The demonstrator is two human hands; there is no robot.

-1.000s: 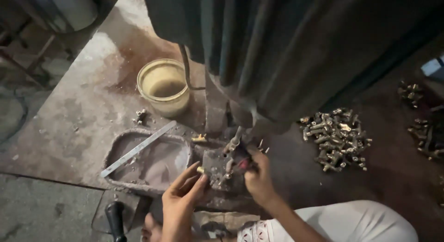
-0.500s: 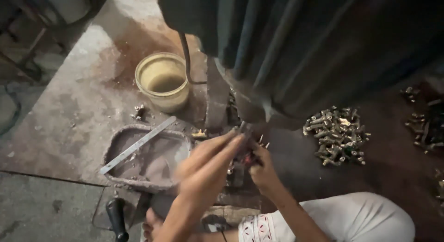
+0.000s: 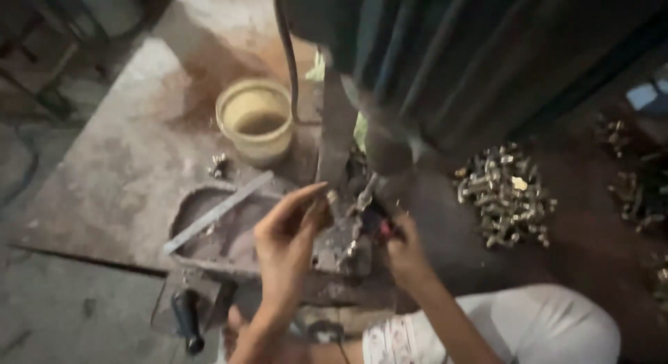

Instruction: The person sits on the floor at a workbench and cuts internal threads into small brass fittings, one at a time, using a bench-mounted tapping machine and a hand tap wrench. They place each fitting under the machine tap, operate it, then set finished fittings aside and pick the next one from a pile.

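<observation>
My left hand (image 3: pixel 289 232) reaches up to the metal fixture (image 3: pixel 344 249) under the dark machine head (image 3: pixel 390 148), its fingertips pinching a small brass piece (image 3: pixel 332 196) at the fixture's top. My right hand (image 3: pixel 403 249) rests on the fixture's right side and grips a small red-handled part (image 3: pixel 385 228). The image is blurred, so the finer finger contact is unclear.
A yellow plastic cup (image 3: pixel 255 119) stands on the worn metal table (image 3: pixel 118 162). A shallow metal tray (image 3: pixel 209 225) with a flat bar lies left of the fixture. A heap of small brass parts (image 3: pixel 506 193) sits to the right. A black handle (image 3: pixel 188 319) points down below the tray.
My left hand has risen from low beside the fixture to its top, fingers closing on a small piece. The right hand stays at the fixture's right. The view has shifted.
</observation>
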